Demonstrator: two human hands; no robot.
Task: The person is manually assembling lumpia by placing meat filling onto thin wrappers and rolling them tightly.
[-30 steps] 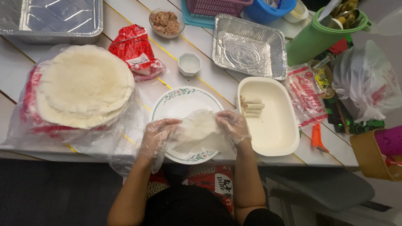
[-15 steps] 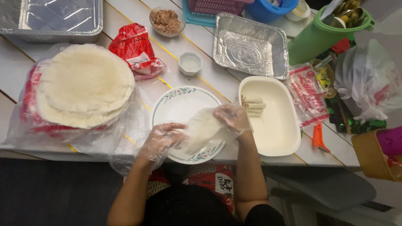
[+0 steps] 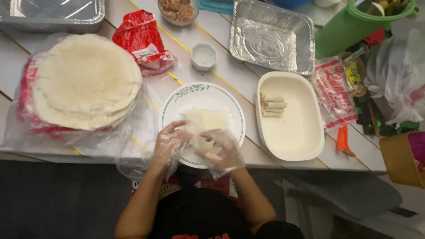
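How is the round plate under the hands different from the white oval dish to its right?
The round white plate with a green leaf border is flat and patterned; the plain white oval dish is deeper, with raised walls and no pattern. The plate carries one thin pale wrapper sheet, touched by both gloved hands; the dish holds three small finished rolls at its upper left, and no hand touches it. Both are white and rest on the same table.

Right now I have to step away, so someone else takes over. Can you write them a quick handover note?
Left hand and right hand, both in clear plastic gloves, press on a thin wrapper lying on the round plate.
Done: a few finished rolls sit in the white oval dish.
Left: this wrapper is unrolled; the wrapper stack is still tall. Filling bowl at the far edge.
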